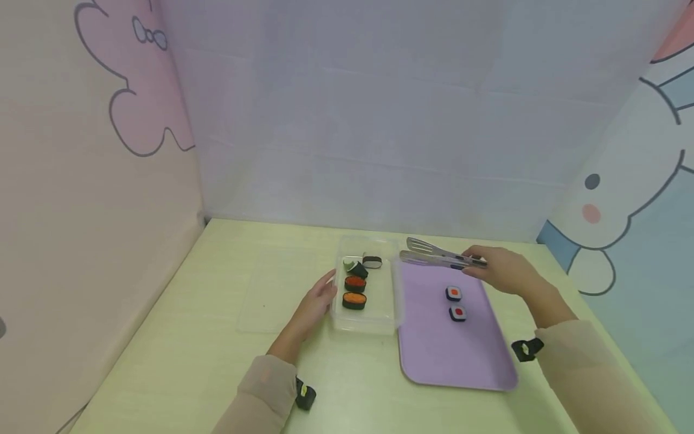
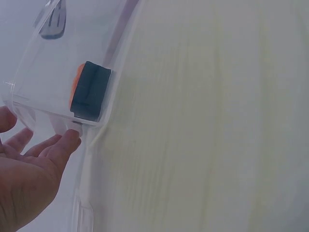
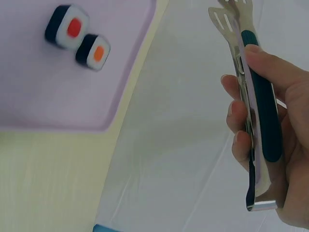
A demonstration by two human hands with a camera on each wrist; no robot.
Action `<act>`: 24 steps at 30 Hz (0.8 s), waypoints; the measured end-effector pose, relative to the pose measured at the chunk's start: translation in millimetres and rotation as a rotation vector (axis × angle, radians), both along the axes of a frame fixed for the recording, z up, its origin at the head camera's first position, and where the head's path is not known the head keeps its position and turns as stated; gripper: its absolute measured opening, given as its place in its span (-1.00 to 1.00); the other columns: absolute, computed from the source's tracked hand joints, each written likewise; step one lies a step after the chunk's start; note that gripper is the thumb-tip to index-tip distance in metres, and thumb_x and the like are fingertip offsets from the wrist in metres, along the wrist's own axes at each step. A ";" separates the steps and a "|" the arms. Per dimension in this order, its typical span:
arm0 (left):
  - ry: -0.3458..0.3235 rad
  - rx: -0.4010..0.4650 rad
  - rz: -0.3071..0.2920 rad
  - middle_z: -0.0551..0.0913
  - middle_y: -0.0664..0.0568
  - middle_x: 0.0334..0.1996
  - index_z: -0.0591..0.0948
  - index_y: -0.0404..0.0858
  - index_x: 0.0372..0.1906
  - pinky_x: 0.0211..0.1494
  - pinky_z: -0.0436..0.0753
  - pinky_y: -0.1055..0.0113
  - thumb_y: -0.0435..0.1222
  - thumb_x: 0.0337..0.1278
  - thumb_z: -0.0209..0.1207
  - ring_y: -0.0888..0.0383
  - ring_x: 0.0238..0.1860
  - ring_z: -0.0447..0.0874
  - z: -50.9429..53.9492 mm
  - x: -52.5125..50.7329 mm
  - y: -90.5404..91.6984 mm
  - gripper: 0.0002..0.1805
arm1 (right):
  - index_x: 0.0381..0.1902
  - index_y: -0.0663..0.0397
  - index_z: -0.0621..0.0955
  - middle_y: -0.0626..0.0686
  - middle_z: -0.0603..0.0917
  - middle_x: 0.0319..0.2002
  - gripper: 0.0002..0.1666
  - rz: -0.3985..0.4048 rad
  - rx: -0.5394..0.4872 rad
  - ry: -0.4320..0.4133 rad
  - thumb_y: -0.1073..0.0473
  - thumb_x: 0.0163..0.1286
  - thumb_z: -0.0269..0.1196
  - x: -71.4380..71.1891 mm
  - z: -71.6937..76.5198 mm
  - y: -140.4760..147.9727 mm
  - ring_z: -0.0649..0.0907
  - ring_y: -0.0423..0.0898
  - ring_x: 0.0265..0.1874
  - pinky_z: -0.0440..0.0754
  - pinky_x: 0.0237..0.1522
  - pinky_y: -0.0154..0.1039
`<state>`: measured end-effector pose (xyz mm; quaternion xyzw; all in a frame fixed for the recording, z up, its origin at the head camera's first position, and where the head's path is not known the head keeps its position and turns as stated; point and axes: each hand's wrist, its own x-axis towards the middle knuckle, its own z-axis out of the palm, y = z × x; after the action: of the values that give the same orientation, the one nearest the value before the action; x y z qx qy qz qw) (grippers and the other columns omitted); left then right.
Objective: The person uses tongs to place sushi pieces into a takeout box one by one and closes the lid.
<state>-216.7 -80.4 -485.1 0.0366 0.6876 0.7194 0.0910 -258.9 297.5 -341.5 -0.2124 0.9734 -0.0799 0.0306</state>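
My right hand (image 1: 503, 270) grips metal tongs (image 1: 440, 258) with dark handle pads, thumb on one arm and fingers round the other. The slotted tips (image 3: 223, 21) stand slightly apart with nothing between them, near the far right corner of a clear plastic box (image 1: 398, 301). My left hand (image 1: 315, 301) touches the box's left wall with loosely extended fingers. Inside the box, along its left side, are an orange-topped sushi piece (image 1: 354, 301), a red-topped one (image 1: 355, 284), a dark-wrapped piece with green (image 1: 358, 269) and a white piece with a dark band (image 1: 372, 261).
Right of the box lies a purple tray (image 1: 434, 361), bearing a sushi roll with an orange centre (image 1: 453, 293) and another with a red centre (image 1: 458, 313). A flat clear lid (image 1: 271, 289) lies on the table at left. A curtain (image 1: 379, 120) hangs behind the table.
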 end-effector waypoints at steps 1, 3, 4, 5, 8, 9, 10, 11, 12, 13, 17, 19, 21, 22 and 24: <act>0.005 -0.013 0.001 0.20 -0.27 0.43 0.09 -0.25 0.53 0.35 0.31 -0.07 -0.27 0.55 -0.16 -0.21 0.36 0.26 -0.1 -0.3 0.3 -0.44 | 0.10 0.18 0.57 0.21 0.66 -0.05 -0.55 -0.008 -0.002 -0.004 0.02 0.38 0.26 3.0 0.0 7.9 0.65 0.18 -0.15 0.58 -0.19 0.18; -0.010 -0.042 0.018 0.20 -0.25 0.43 0.12 -0.19 0.53 0.35 0.31 -0.07 -0.23 0.55 -0.14 -0.19 0.37 0.25 0.9 -0.4 0.5 -0.44 | 0.10 0.20 0.57 0.22 0.66 -0.05 -0.53 -0.021 -0.003 -0.016 0.01 0.38 0.26 8.2 -0.1 23.5 0.65 0.20 -0.16 0.58 -0.21 0.19; -0.015 -0.060 0.027 0.21 -0.25 0.43 0.13 -0.16 0.53 0.35 0.31 -0.07 -0.22 0.54 -0.13 -0.19 0.37 0.24 1.4 -0.3 0.4 -0.44 | 0.10 0.21 0.56 0.23 0.66 -0.06 -0.52 -0.026 -0.002 -0.024 -0.01 0.38 0.26 10.4 -0.7 31.2 0.64 0.21 -0.16 0.58 -0.21 0.19; -0.019 -0.076 0.036 0.21 -0.25 0.43 0.14 -0.15 0.53 0.35 0.30 -0.08 -0.21 0.54 -0.13 -0.19 0.38 0.23 1.9 -0.3 0.3 -0.44 | 0.11 0.21 0.56 0.24 0.66 -0.05 -0.51 -0.031 -0.002 -0.030 -0.02 0.38 0.26 12.2 -1.8 38.7 0.64 0.22 -0.15 0.58 -0.21 0.19; -0.038 -0.097 0.057 0.21 -0.24 0.43 0.17 -0.09 0.52 0.36 0.27 -0.09 -0.21 0.53 -0.10 -0.17 0.40 0.19 2.8 -0.1 -0.4 -0.44 | 0.12 0.22 0.56 0.24 0.65 -0.05 -0.48 -0.033 -0.011 -0.052 -0.05 0.39 0.25 16.7 -5.8 58.8 0.64 0.24 -0.14 0.58 -0.20 0.20; -0.039 -0.095 0.058 0.21 -0.24 0.43 0.16 -0.09 0.53 0.37 0.26 -0.09 -0.21 0.53 -0.11 -0.17 0.41 0.18 3.1 0.1 -0.6 -0.44 | 0.11 0.23 0.55 0.24 0.65 -0.06 -0.47 -0.029 -0.013 -0.059 -0.06 0.38 0.25 18.0 -7.5 65.4 0.64 0.23 -0.15 0.58 -0.23 0.19; -0.038 -0.091 0.056 0.20 -0.23 0.44 0.16 -0.10 0.53 0.37 0.26 -0.09 -0.22 0.53 -0.11 -0.17 0.41 0.17 3.0 0.0 -0.5 -0.44 | 0.12 0.23 0.55 0.23 0.65 -0.06 -0.46 -0.031 -0.017 -0.067 -0.07 0.38 0.25 19.2 -9.6 70.9 0.64 0.22 -0.15 0.58 -0.23 0.18; -0.039 -0.087 0.052 0.20 -0.24 0.44 0.15 -0.10 0.53 0.37 0.25 -0.10 -0.22 0.53 -0.11 -0.17 0.41 0.16 3.1 0.1 -0.3 -0.44 | 0.12 0.22 0.55 0.20 0.65 -0.07 -0.47 -0.034 -0.021 -0.078 -0.06 0.38 0.26 20.4 -11.9 75.8 0.64 0.17 -0.18 0.59 -0.25 0.14; -0.039 -0.087 0.050 0.19 -0.23 0.44 0.15 -0.10 0.53 0.37 0.25 -0.09 -0.22 0.53 -0.11 -0.17 0.42 0.16 3.1 0.3 -0.1 -0.44 | 0.12 0.22 0.55 0.18 0.66 -0.09 -0.46 -0.037 -0.022 -0.091 -0.06 0.38 0.26 21.5 -14.3 80.8 0.63 0.12 -0.22 0.59 -0.30 0.09; -0.040 -0.088 0.048 0.19 -0.23 0.44 0.15 -0.10 0.53 0.37 0.25 -0.09 -0.22 0.53 -0.11 -0.16 0.42 0.16 3.4 0.6 0.3 -0.44 | 0.12 0.22 0.55 0.17 0.65 -0.09 -0.46 -0.042 -0.019 -0.101 -0.07 0.37 0.26 22.6 -17.0 85.2 0.62 0.07 -0.25 0.58 -0.32 0.05; -0.038 -0.098 0.050 0.20 -0.22 0.44 0.15 -0.10 0.53 0.38 0.26 -0.07 -0.21 0.53 -0.10 -0.15 0.42 0.16 4.1 1.7 1.5 -0.44 | 0.10 0.22 0.54 0.13 0.65 -0.12 -0.46 -0.054 -0.006 -0.130 -0.07 0.36 0.28 25.3 -30.9 97.7 0.59 -0.03 -0.32 0.55 -0.40 -0.05; -0.041 -0.103 0.053 0.21 -0.21 0.44 0.16 -0.10 0.53 0.38 0.26 -0.06 -0.21 0.53 -0.10 -0.14 0.42 0.17 4.1 1.9 1.8 -0.44 | 0.09 0.23 0.54 0.15 0.65 -0.12 -0.46 -0.050 -0.016 -0.139 -0.07 0.35 0.29 26.6 -37.5 100.7 0.62 0.03 -0.27 0.58 -0.36 0.01; -0.042 -0.105 0.055 0.21 -0.21 0.44 0.16 -0.10 0.53 0.37 0.26 -0.06 -0.21 0.53 -0.10 -0.14 0.42 0.17 4.0 1.9 2.0 -0.44 | 0.07 0.23 0.55 0.15 0.65 -0.13 -0.47 -0.040 -0.030 -0.138 -0.06 0.35 0.29 27.8 -43.1 101.7 0.63 0.06 -0.26 0.59 -0.35 0.04; -0.045 -0.102 0.055 0.21 -0.22 0.44 0.16 -0.09 0.53 0.37 0.26 -0.07 -0.21 0.53 -0.10 -0.15 0.42 0.17 4.0 2.0 2.0 -0.44 | 0.06 0.23 0.56 0.15 0.65 -0.14 -0.47 -0.034 -0.037 -0.138 -0.06 0.35 0.29 28.1 -45.5 101.7 0.63 0.07 -0.26 0.59 -0.34 0.05; -0.048 -0.098 0.056 0.21 -0.22 0.44 0.16 -0.09 0.53 0.37 0.26 -0.08 -0.22 0.53 -0.10 -0.16 0.41 0.17 4.6 2.2 2.1 -0.44 | 0.05 0.21 0.57 0.12 0.66 -0.16 -0.50 -0.024 -0.039 -0.126 -0.04 0.34 0.31 28.1 -49.5 100.7 0.63 0.03 -0.29 0.58 -0.35 0.03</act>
<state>-214.5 -78.3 -480.5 -0.0043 0.7203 0.6879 0.0888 -230.8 398.2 -391.0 -0.1958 0.9703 -0.1122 0.0868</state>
